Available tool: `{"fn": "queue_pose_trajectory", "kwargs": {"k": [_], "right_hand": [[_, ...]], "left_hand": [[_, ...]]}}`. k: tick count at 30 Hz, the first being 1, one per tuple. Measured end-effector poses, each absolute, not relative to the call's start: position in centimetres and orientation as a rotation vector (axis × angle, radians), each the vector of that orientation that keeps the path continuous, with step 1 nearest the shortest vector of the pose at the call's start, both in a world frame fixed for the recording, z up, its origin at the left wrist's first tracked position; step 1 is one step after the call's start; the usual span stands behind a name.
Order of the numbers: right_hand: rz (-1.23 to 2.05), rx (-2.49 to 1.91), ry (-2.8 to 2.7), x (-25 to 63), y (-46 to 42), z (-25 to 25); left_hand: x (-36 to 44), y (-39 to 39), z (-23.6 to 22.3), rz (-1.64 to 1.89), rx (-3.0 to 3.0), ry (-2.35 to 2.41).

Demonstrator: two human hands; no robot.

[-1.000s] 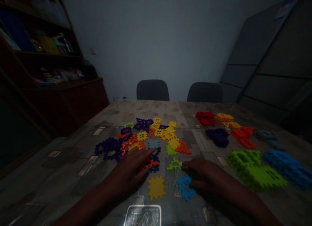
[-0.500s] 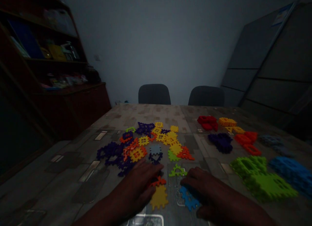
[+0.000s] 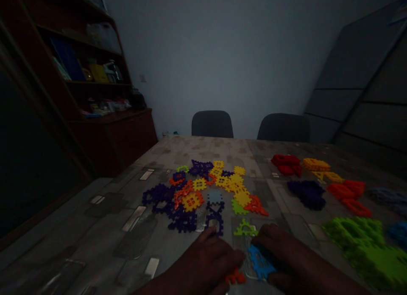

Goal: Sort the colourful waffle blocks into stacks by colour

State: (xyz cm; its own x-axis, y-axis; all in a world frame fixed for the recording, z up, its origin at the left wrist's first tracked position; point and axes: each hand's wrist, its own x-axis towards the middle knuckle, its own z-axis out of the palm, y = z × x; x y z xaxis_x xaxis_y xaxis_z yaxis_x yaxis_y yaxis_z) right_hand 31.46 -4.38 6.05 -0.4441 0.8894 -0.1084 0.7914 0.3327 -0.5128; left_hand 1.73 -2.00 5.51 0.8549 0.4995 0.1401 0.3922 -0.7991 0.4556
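Observation:
My left hand (image 3: 208, 261) is low in the head view, with its fingers curled over an orange toothed plastic building piece (image 3: 235, 278); most of that piece is hidden. Just beyond its fingertips lies a dark purple frame piece (image 3: 215, 220). My right hand (image 3: 282, 252) is closed around the edge of a blue toothed piece (image 3: 261, 264), its thumb below and its fingers above. Between and beyond both hands, a light green arched piece (image 3: 245, 228) lies flat on the table.
Loose purple pieces (image 3: 159, 197), yellow pieces (image 3: 237, 184) and a grey square (image 3: 215, 197) spread across the middle. Colour-sorted piles stand at right: green (image 3: 365, 240), purple (image 3: 307, 193), red (image 3: 286, 164), orange (image 3: 346, 193). Two chairs (image 3: 212, 123) are behind the table (image 3: 111, 231).
The view has turned slightly left. My left hand has come nearer and rightward, toward my right hand, with the orange piece. The yellow square near it no longer shows. My right hand keeps the blue piece.

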Motion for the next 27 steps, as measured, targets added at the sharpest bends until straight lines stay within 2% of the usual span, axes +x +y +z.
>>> {"fn": "queue_pose_trajectory", "kwargs": {"k": [3,9,19,27], "right_hand": [[0.829,-1.577,-2.399,31.6,-4.3,5.7],[0.872,-1.585,-2.475,30.5,-4.1,7.7],[0.869,-1.521,-2.453,30.6,-4.3,8.1],[0.867,-1.598,-2.406,29.9,-4.1,9.3]], "left_hand": [[1.7,-2.3,5.7,0.378,2.615,0.666],[0.6,-1.6,6.6,0.657,2.495,0.900],[0.8,-1.7,6.0,0.671,2.475,0.933],[-0.2,-0.3,5.9,0.836,2.538,0.957]]}}
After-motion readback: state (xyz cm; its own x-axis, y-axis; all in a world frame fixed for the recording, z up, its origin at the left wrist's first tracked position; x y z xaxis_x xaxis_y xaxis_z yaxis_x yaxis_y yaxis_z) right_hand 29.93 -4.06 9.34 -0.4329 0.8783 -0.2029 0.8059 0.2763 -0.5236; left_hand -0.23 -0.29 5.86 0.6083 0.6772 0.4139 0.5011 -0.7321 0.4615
